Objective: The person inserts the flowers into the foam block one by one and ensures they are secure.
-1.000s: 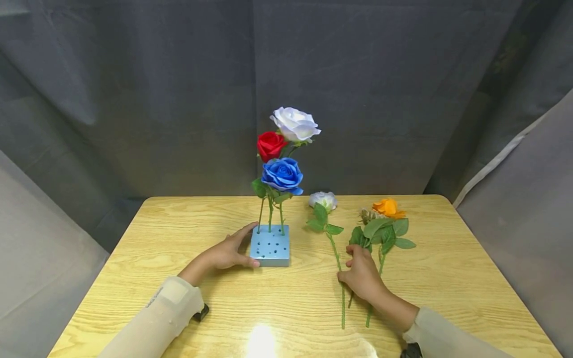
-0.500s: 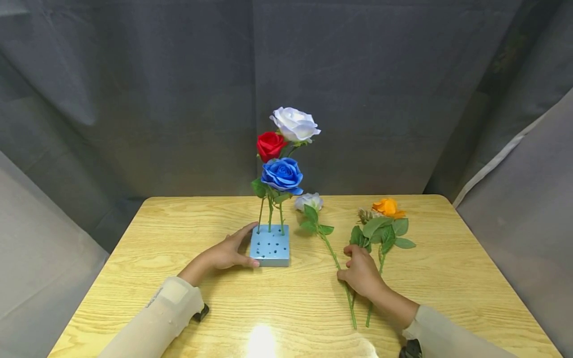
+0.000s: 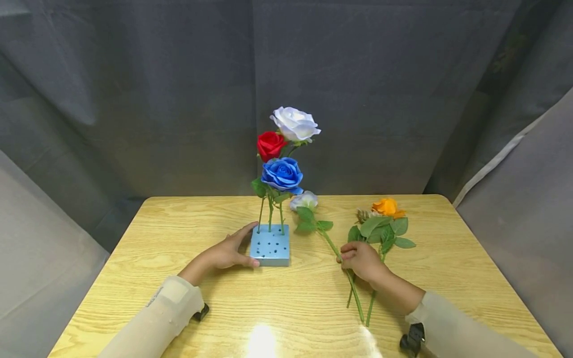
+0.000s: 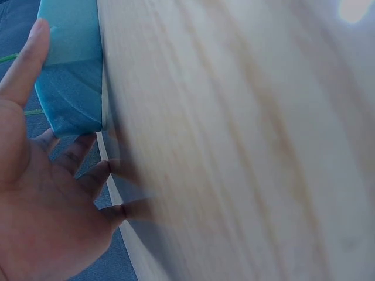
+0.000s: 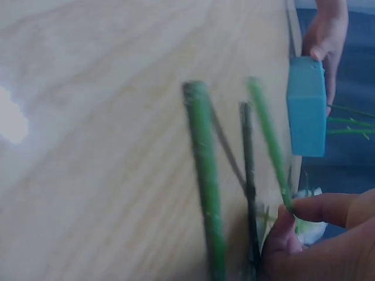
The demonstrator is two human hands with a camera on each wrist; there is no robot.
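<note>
My left hand (image 3: 228, 252) holds the blue foam block (image 3: 269, 251) at its left side, thumb on the near face and fingers behind. Holes dot the block's top. Three artificial roses stand upright in its back row: a white rose (image 3: 295, 124), a red rose (image 3: 270, 145) and a blue rose (image 3: 283, 174). Right of the block, my right hand (image 3: 364, 262) pinches the green stem (image 5: 270, 132) of a pale white artificial flower (image 3: 304, 200) between thumb and finger. That flower slants, head toward the block, its stem's lower end toward me.
An orange artificial rose (image 3: 388, 207) lies on the table (image 3: 188, 219) beyond my right hand, beside a dull brownish flower (image 3: 366, 215). Their green leaves (image 3: 380, 231) bunch together and their stems pass under the hand. Dark grey curtains (image 3: 358, 99) hang behind the table.
The pale white flower's head has swung left toward the block and its stem's lower end right. My right hand now pinches the stem, slightly higher up. The left hand and block stay put.
</note>
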